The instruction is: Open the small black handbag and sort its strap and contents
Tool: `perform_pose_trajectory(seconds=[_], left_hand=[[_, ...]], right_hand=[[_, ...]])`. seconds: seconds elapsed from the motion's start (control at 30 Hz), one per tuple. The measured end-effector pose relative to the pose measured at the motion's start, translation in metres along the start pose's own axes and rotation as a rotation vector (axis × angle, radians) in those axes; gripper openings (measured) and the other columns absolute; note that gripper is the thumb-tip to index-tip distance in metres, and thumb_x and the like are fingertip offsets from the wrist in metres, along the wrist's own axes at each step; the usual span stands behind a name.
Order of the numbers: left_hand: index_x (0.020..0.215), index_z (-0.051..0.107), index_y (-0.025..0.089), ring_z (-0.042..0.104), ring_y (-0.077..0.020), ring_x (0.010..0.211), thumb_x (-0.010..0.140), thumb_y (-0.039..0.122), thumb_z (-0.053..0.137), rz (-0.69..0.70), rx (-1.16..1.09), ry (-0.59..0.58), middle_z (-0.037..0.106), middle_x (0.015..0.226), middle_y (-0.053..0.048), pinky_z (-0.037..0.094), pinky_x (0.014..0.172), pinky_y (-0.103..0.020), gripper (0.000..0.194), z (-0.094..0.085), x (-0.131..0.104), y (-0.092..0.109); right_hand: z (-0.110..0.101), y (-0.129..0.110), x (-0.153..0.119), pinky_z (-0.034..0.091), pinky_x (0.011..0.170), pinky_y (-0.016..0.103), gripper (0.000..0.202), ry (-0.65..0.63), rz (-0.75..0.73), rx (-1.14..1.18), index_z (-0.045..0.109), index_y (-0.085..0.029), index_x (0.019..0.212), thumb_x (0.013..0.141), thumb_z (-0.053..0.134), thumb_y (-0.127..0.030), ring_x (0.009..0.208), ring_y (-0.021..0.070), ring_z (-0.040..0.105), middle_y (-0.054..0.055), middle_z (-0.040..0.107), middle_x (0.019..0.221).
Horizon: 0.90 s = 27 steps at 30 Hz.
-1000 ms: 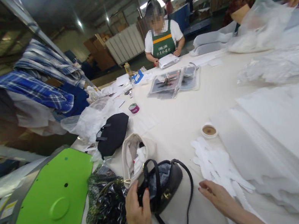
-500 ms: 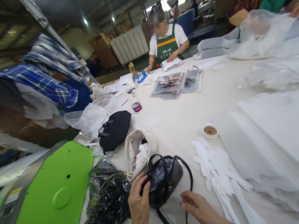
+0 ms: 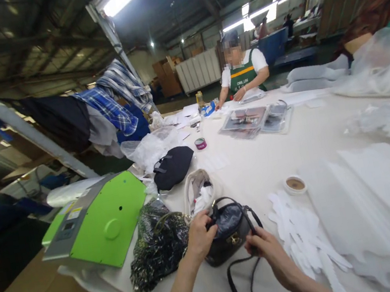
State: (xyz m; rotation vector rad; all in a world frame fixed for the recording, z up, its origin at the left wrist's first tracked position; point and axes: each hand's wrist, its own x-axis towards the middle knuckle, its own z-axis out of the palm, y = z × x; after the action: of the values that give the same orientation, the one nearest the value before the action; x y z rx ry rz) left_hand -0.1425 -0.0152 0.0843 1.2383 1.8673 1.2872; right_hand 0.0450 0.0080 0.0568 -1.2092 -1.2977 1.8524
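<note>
A small black handbag (image 3: 230, 233) with gold hardware sits on the white table (image 3: 259, 165) near the front edge. Its long strap trails toward me. My left hand (image 3: 199, 236) grips the bag's left side at the opening. On the bag's right side, my right hand (image 3: 268, 249) holds the strap. Grey paper stuffing shows inside the bag. A cream bag (image 3: 198, 193) stuffed with white paper lies just behind it.
A dark patterned plastic bag (image 3: 159, 245) and a green machine (image 3: 106, 222) lie to the left. A black pouch (image 3: 174, 166), tape rolls (image 3: 295, 184), white cut foam pieces (image 3: 305, 237) and foam sheets (image 3: 389, 197) cover the table. Two aproned people work at the far side.
My right hand moved left from the table onto the bag's strap. The left hand kept its grip on the bag. My view lifted and swung left.
</note>
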Motion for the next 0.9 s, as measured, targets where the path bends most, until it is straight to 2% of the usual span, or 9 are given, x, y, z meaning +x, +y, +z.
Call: perform_pose_trajectory(seconds=[0.1,0.2,0.27,0.37,0.43,0.63,0.7,0.8,0.9], left_hand=[[0.063,0.057,0.018,0.057,-0.023,0.094,0.062,0.027,0.063,-0.03,-0.202,0.063,0.065,0.093,-0.006,0.038,0.093,-0.039,0.011,0.004,0.006,0.003],[0.081,0.054,0.019,0.062,-0.018,0.077,0.07,0.039,0.058,-0.104,-0.432,0.113,0.066,0.08,-0.002,0.046,0.081,-0.036,0.023,0.001,0.011,0.001],[0.079,0.052,0.018,0.062,-0.0157,0.066,0.065,0.04,0.064,-0.157,-0.546,0.094,0.067,0.072,0.0,0.048,0.073,-0.032,0.028,-0.005,0.013,0.0],[0.068,0.057,0.014,0.061,-0.0141,0.058,0.055,0.033,0.074,-0.234,-0.631,-0.007,0.066,0.063,-0.002,0.047,0.063,-0.026,0.029,-0.017,0.013,0.002],[0.064,0.059,0.011,0.061,-0.0136,0.056,0.055,0.029,0.076,-0.27,-0.657,-0.08,0.067,0.062,-0.005,0.046,0.059,-0.024,0.026,-0.024,0.013,0.005],[0.078,0.058,0.012,0.055,-0.0126,0.045,0.063,0.029,0.072,-0.292,-0.791,-0.221,0.064,0.058,-0.004,0.039,0.048,-0.022,0.026,-0.03,0.013,0.008],[0.084,0.06,0.01,0.049,-0.0085,0.043,0.06,0.026,0.074,-0.274,-0.854,-0.22,0.059,0.053,0.0,0.034,0.047,-0.019,0.031,-0.03,0.015,0.005],[0.083,0.064,0.009,0.042,-0.0049,0.048,0.056,0.026,0.077,-0.25,-0.996,-0.15,0.049,0.052,0.004,0.032,0.05,-0.018,0.035,-0.028,0.019,-0.002],[0.081,0.066,0.013,0.037,-0.0038,0.05,0.052,0.032,0.08,-0.239,-1.151,-0.053,0.043,0.054,0.006,0.032,0.052,-0.018,0.038,-0.024,0.018,-0.008]], right_hand=[[-0.021,-0.028,-0.002,0.034,0.051,0.024,0.025,0.054,-0.08,-0.033,0.05,-0.019,0.077,0.072,0.048,-0.043,0.051,0.0105,0.039,-0.006,0.041,0.054],[-0.032,-0.062,-0.002,0.038,0.061,0.024,0.025,0.053,-0.252,-0.164,0.057,-0.019,0.078,0.072,0.056,-0.043,0.065,0.0133,0.047,-0.002,0.053,0.066],[-0.032,-0.082,-0.001,0.038,0.065,0.024,0.023,0.044,-0.368,-0.316,0.059,-0.02,0.079,0.075,0.054,-0.042,0.071,0.015,0.049,0.0,0.057,0.072],[-0.024,-0.104,0.003,0.037,0.061,0.025,0.025,0.023,-0.441,-0.502,0.059,-0.021,0.079,0.08,0.047,-0.043,0.068,0.0151,0.049,-0.001,0.056,0.069],[-0.016,-0.114,0.009,0.036,0.059,0.025,0.026,0.018,-0.447,-0.566,0.058,-0.021,0.076,0.08,0.046,-0.044,0.064,0.0149,0.048,-0.001,0.054,0.066],[0.009,-0.14,0.021,0.036,0.054,0.023,0.026,0.086,-0.502,-0.623,0.06,-0.02,0.08,0.078,0.049,-0.044,0.058,0.0126,0.046,-0.003,0.053,0.061],[0.016,-0.152,0.018,0.038,0.056,0.023,0.028,0.09,-0.536,-0.589,0.061,-0.02,0.084,0.077,0.05,-0.045,0.061,0.0136,0.049,-0.001,0.057,0.066],[0.023,-0.163,0.013,0.041,0.056,0.023,0.029,0.117,-0.566,-0.558,0.062,-0.021,0.086,0.076,0.052,-0.046,0.063,0.0149,0.051,0.0,0.06,0.069],[0.031,-0.15,0.015,0.044,0.059,0.024,0.028,0.078,-0.589,-0.629,0.064,-0.023,0.089,0.079,0.05,-0.045,0.064,0.016,0.055,0.002,0.062,0.072]])
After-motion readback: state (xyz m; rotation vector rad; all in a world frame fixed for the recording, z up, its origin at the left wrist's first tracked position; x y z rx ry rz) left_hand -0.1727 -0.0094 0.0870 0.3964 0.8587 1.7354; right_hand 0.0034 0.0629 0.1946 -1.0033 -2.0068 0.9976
